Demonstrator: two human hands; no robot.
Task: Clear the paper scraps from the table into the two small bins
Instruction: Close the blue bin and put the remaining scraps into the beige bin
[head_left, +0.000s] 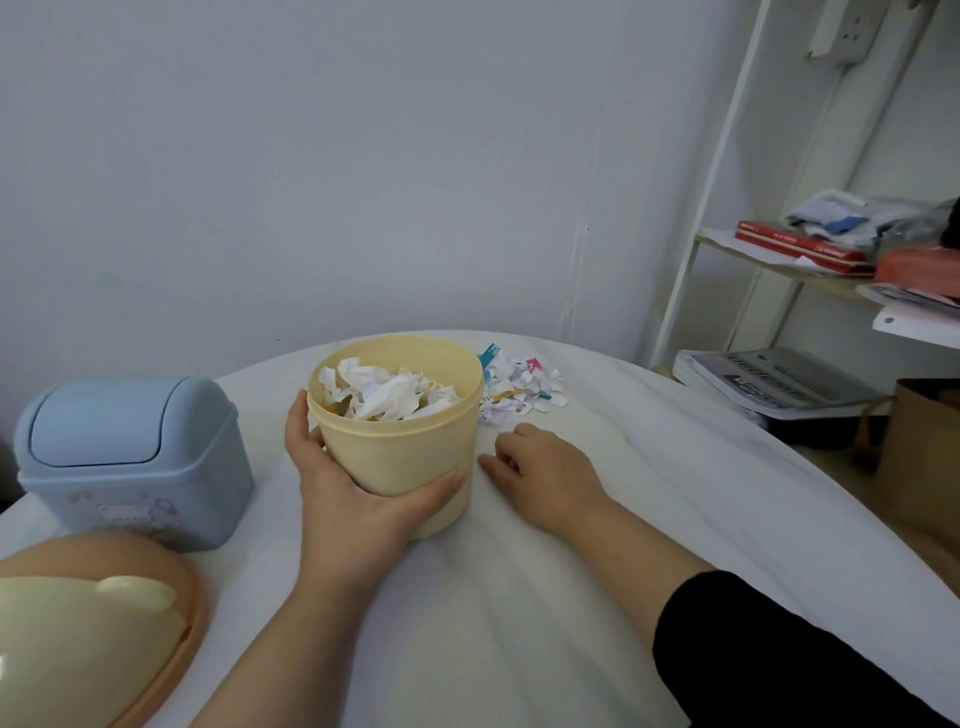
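A yellow bin (400, 447) without its lid stands tilted on the white table (675, 519), filled with crumpled white paper (389, 395). My left hand (353, 483) wraps around its lower side. My right hand (540, 467) rests on the table just right of the bin, fingers curled, close to a small pile of torn paper scraps (519, 392) lying behind it. Whether it pinches a scrap cannot be seen. A blue bin (130, 457) with a shut swing lid stands at the left.
The yellow bin's lid (88, 634), with an orange rim, lies at the near left edge. A white shelf (831, 260) with books and papers stands right of the table, with a brown paper bag (924, 457) beside it. A wall runs behind.
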